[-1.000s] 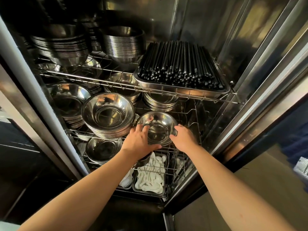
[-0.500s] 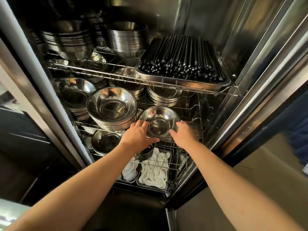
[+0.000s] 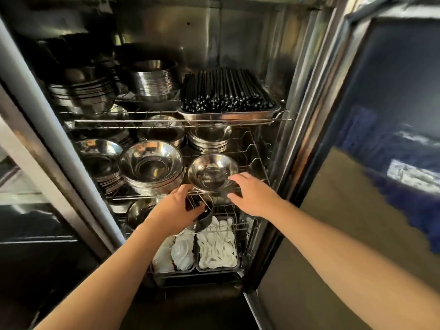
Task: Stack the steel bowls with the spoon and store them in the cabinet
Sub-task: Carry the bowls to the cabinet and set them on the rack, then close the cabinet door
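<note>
A small stack of steel bowls (image 3: 212, 173) rests on the front right of the middle wire shelf (image 3: 240, 151) inside the open steel cabinet. No spoon shows in it. My right hand (image 3: 252, 194) hovers just right of and below the stack's rim, fingers spread, not touching it. My left hand (image 3: 175, 208) is lower left of the stack, at the shelf's front wire, fingers and thumb apart. A small dark steel cup (image 3: 204, 214) sits right behind its thumb, under the shelf. Neither hand holds a bowl.
A bigger bowl stack (image 3: 151, 163) stands left of the small one, with more stacks behind and on the top shelf. A tray of black chopsticks (image 3: 226, 91) fills the top right. White spoons (image 3: 217, 246) lie in trays at the bottom. The cabinet door (image 3: 357, 163) stands open on the right.
Both hands have let go of the small bowl stack and drawn back toward me; it stays on the shelf. The left hand dropped lower, and my view pulled back.
</note>
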